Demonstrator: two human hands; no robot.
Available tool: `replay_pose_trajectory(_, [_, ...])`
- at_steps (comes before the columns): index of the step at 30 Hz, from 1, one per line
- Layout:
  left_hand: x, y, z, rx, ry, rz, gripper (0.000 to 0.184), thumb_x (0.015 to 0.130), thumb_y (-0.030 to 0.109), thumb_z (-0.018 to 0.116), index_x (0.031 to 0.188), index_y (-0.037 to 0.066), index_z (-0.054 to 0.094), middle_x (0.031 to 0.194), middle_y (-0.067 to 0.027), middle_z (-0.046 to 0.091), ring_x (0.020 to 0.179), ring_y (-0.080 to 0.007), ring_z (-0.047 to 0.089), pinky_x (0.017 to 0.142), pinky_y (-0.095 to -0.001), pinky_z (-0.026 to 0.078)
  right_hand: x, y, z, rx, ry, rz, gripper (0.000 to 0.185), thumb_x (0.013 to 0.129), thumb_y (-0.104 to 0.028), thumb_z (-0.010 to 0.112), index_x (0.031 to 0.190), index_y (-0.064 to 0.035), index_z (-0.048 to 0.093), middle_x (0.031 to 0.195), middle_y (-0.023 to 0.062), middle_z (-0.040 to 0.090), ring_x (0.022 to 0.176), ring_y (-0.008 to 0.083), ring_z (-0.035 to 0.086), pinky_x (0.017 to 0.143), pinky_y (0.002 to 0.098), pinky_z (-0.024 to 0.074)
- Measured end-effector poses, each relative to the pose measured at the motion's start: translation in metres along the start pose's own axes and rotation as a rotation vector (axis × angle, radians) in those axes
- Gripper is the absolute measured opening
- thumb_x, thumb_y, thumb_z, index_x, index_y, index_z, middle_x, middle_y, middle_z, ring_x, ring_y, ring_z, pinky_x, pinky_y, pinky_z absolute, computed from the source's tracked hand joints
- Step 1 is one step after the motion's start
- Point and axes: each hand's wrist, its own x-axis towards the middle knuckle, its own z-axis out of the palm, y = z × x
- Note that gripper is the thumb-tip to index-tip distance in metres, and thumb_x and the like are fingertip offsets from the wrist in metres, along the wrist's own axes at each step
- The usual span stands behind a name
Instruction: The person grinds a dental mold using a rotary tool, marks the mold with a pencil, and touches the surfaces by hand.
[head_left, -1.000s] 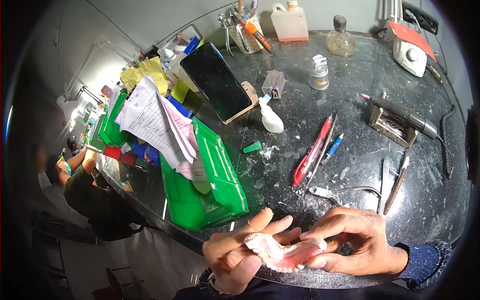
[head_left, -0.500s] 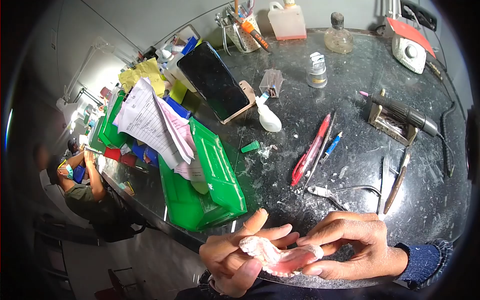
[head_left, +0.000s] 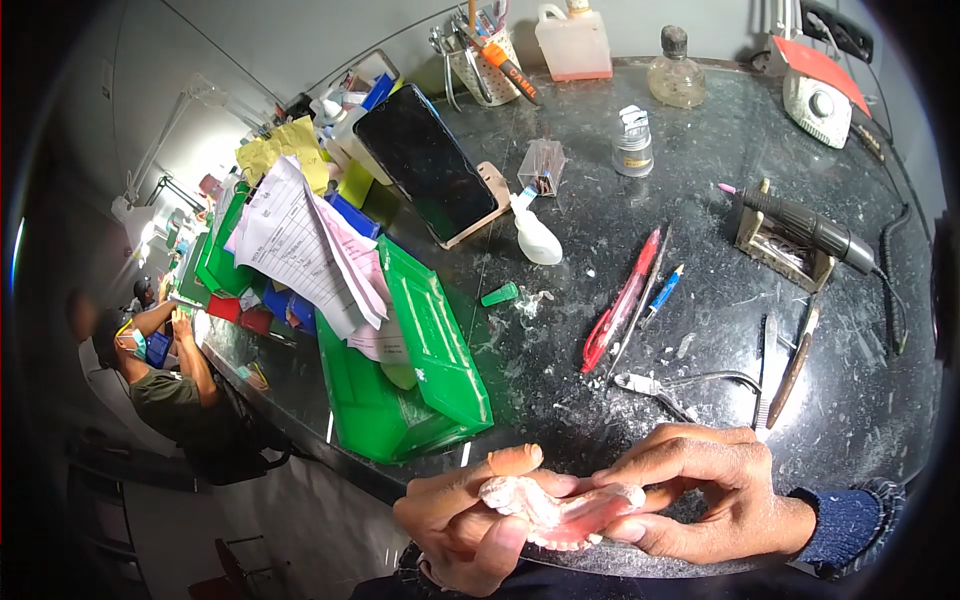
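Observation:
A pink and whitish denture (head_left: 562, 515), dusted with powder, is held between both hands at the table's front edge, its teeth facing down toward the viewer. My left hand (head_left: 470, 520) supports its left end, with the thumb in front and the fingers behind. At the right end, my right hand (head_left: 705, 495) pinches it between thumb and fingertips. Behind the right hand lie metal pliers (head_left: 665, 388). A red pen (head_left: 622, 305), a thin metal tool (head_left: 645, 300) and a blue pencil (head_left: 664, 292) lie farther back.
Papers (head_left: 305, 250) rest in a green bin (head_left: 430, 350) at left. A phone (head_left: 425, 160) leans on a stand. The black table (head_left: 600, 215) also bears a white bottle (head_left: 538, 235), a handpiece (head_left: 815, 230) on its holder and a knife (head_left: 795, 370). A masked co-worker (head_left: 165, 390) sits far left.
My left hand's fingers have lowered and curled closer around the denture, which stays in both hands. The view has shifted slightly. The co-worker's arms and head have moved.

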Motion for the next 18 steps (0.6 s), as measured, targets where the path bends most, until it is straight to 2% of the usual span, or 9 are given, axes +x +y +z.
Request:
replay_pose_trajectory(3, [0.001,0.014,-0.047,-0.967,-0.269,-0.94,0.041,0.081,0.004,0.05,0.109,-0.023,0.038,0.113,-0.0396,0.045,0.08,-0.0438,0.061,0.066,-0.0485,0.055,0.001,0.001,0.001,-0.085,0.033,-0.103,0.029,0.068,-0.012,0.077,0.092,0.0001,0.065,0.081,0.0129,0.065,0.073,0.0203,0.064,0.061,0.0277,0.0521])
replay_pose_trajectory(6, [0.005,0.02,-0.041,-0.916,-0.238,-1.114,0.044,0.082,0.005,0.047,0.114,-0.022,0.036,0.116,-0.0386,0.043,0.089,-0.0461,0.058,0.07,-0.0507,0.053,0.0,0.002,0.0,-0.176,0.041,-0.203,0.033,0.066,-0.014,0.079,0.092,0.0,0.065,0.082,0.0128,0.065,0.073,0.0203,0.065,0.061,0.0276,0.0526])
replay_pose_trajectory(9, [0.012,0.019,-0.043,-0.893,-0.27,-1.162,0.044,0.083,0.006,0.046,0.116,-0.022,0.037,0.119,-0.0373,0.042,0.096,-0.046,0.055,0.074,-0.0513,0.052,-0.001,0.005,0.002,-0.249,0.045,-0.304,0.037,0.063,-0.014,0.08,0.094,0.0002,0.064,0.081,0.0125,0.064,0.07,0.0195,0.065,0.059,0.0258,0.0528])
replay_pose_trajectory(12, [0.007,0.018,-0.039,-0.76,-0.272,-0.981,0.042,0.083,0.007,0.045,0.113,-0.022,0.041,0.114,-0.0374,0.046,0.093,-0.0442,0.057,0.074,-0.0482,0.052,-0.001,0.005,0.004,-0.315,0.056,-0.375,0.036,0.063,-0.011,0.079,0.093,0.0004,0.064,0.078,0.0117,0.063,0.067,0.0189,0.066,0.054,0.0245,0.0532])
replay_pose_trajectory(15, [0.019,0.022,-0.041,-0.736,-0.315,-1.154,0.04,0.083,0.008,0.045,0.109,-0.022,0.045,0.105,-0.0368,0.052,0.09,-0.0418,0.059,0.075,-0.0457,0.052,-0.003,0.009,0.007,-0.38,0.07,-0.423,0.034,0.064,-0.01,0.078,0.093,0.0003,0.064,0.078,0.0105,0.063,0.066,0.0176,0.065,0.051,0.0239,0.0531])
replay_pose_trajectory(18, [0.022,0.026,-0.039,-0.678,-0.274,-1.189,0.039,0.082,0.009,0.047,0.105,-0.022,0.047,0.095,-0.0347,0.057,0.086,-0.0385,0.061,0.074,-0.0423,0.053,-0.003,0.009,0.009,-0.432,0.087,-0.486,0.033,0.065,-0.009,0.076,0.094,-0.0001,0.064,0.078,0.0082,0.063,0.063,0.0156,0.065,0.047,0.0227,0.0517])
